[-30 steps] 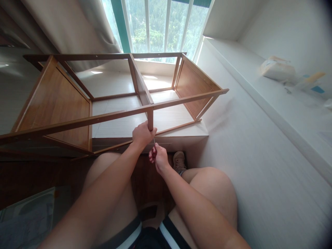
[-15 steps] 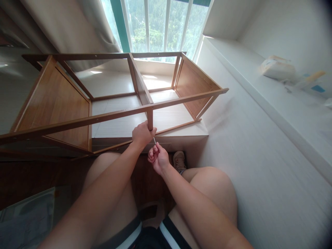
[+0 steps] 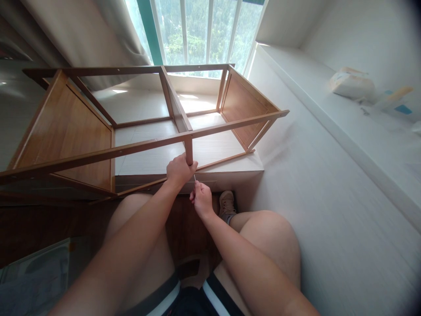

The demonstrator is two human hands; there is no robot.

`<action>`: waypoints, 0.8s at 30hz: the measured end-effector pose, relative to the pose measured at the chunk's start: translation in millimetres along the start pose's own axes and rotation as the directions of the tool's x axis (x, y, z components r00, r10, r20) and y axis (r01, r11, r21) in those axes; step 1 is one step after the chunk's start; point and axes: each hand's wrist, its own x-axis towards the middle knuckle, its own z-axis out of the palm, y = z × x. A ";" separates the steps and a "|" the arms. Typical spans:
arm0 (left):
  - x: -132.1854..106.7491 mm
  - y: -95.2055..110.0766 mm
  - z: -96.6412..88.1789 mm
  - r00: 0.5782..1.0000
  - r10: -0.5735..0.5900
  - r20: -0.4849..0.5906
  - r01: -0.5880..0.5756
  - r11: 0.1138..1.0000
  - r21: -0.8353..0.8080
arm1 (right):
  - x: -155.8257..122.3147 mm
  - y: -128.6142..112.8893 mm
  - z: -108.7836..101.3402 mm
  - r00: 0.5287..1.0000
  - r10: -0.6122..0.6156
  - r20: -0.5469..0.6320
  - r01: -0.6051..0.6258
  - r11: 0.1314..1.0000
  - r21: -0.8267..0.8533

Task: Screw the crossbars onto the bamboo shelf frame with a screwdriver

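Observation:
A brown wooden furniture frame point(image 3: 230, 124) with panelled ends stretches across the view, resting partly on a pale ledge. My left hand point(image 3: 180, 169) is wrapped round the lower part of its middle upright point(image 3: 188, 148). Just below and to the right, my right hand point(image 3: 201, 198) is closed in a pinch on a thin metal shaft point(image 3: 195, 177) that points up toward the bottom of that upright. The shaft looks like that of a screwdriver or hex key; its grip is hidden in my fingers, and its tip is out of sight behind my left hand.
The pale ledge point(image 3: 144, 142) lies beneath the frame, before a barred window point(image 3: 197, 35). A white wall panel point(image 3: 329, 175) bounds the right, with a soft packet point(image 3: 351, 83) on its upper shelf. My knees and a shoe point(image 3: 226, 202) are below.
My right hand has turned about the shaft, its fingers now more curled over with the back of the hand showing. My left hand keeps its hold; the view has shifted slightly.

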 end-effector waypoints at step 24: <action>0.2 0.7 -1.2 1.000 -0.010 0.009 0.010 1.000 0.008 | -4.0 -15.2 -8.5 0.982 -0.182 0.049 0.165 0.703 -0.692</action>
